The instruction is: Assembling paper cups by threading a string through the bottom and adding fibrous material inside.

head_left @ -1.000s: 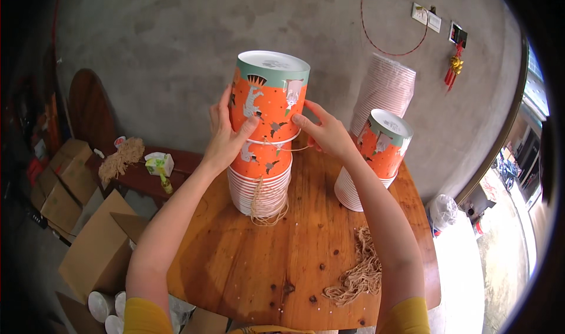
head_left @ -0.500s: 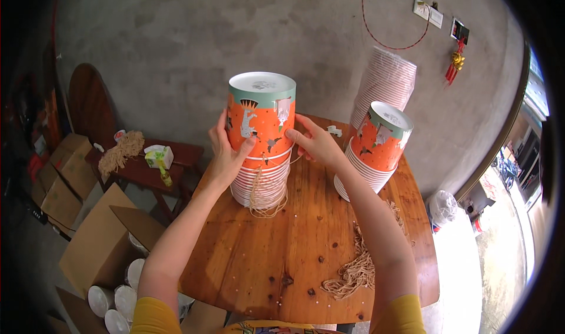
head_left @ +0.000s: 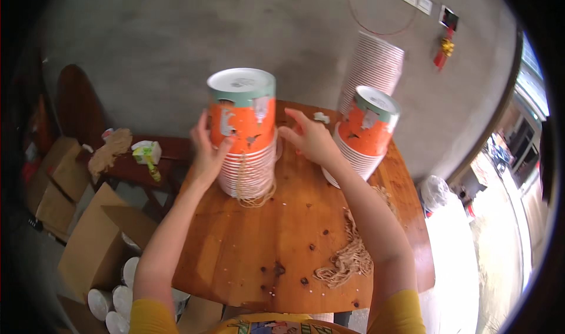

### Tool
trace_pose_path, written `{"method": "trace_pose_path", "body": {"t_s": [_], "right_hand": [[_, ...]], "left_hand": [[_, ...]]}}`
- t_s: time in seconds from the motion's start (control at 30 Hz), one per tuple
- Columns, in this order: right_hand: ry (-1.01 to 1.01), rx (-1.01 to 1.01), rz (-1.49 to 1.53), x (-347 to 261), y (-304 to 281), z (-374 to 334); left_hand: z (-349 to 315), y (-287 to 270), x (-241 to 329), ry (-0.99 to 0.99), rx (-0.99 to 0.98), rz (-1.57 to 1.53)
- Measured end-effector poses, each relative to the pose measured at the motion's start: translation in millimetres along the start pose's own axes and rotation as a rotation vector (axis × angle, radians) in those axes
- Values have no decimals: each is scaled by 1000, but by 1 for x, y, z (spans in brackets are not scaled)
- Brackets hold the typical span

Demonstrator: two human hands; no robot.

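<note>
An upside-down stack of paper buckets [head_left: 247, 122], orange with a green band and animal pictures, stands on the wooden table, its lower rims nested together. Loops of thin tan twine [head_left: 253, 201] hang down its front. My left hand [head_left: 207, 157] rests against the stack's left side, thumb on the front and fingers round the edge. Just off the right side, my right hand [head_left: 312, 139] has its thumb and fingers apart, with nothing visible in it. A second inverted bucket stack [head_left: 368, 128] stands to the right, near my right forearm.
A tall stack of whitish buckets in clear plastic [head_left: 374, 63] rises behind. Tan cords [head_left: 347, 263] lie on the wooden table [head_left: 235, 257]. At lower left, an open carton [head_left: 88, 246] holds several white-ended buckets. Tissues [head_left: 147, 153] and a cord bundle [head_left: 112, 152] lie on a bench.
My right hand has come away from the stack's right side, while my left stays against it. The whole view has shifted slightly, so the stacks appear further left and higher.
</note>
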State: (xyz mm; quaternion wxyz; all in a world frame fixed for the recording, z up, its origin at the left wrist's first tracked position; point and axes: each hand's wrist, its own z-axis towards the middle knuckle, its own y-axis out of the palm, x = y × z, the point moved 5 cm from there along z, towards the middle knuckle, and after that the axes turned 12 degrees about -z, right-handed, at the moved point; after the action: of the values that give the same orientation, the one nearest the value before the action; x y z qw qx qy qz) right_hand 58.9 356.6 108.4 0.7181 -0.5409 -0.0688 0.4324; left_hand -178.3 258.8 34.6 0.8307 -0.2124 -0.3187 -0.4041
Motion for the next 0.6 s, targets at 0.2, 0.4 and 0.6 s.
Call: {"method": "trace_pose_path", "body": {"t_s": [0.2, 0.4, 0.6], "right_hand": [[127, 461, -579, 34, -141, -29], [165, 266, -639, 115, -160, -39], [162, 320, -510, 126, -173, -29]], "left_hand": [[-54, -29, 22, 64, 165, 5], [-124, 7, 42, 48, -5, 30], [-156, 16, 66, -13, -181, 58]]}}
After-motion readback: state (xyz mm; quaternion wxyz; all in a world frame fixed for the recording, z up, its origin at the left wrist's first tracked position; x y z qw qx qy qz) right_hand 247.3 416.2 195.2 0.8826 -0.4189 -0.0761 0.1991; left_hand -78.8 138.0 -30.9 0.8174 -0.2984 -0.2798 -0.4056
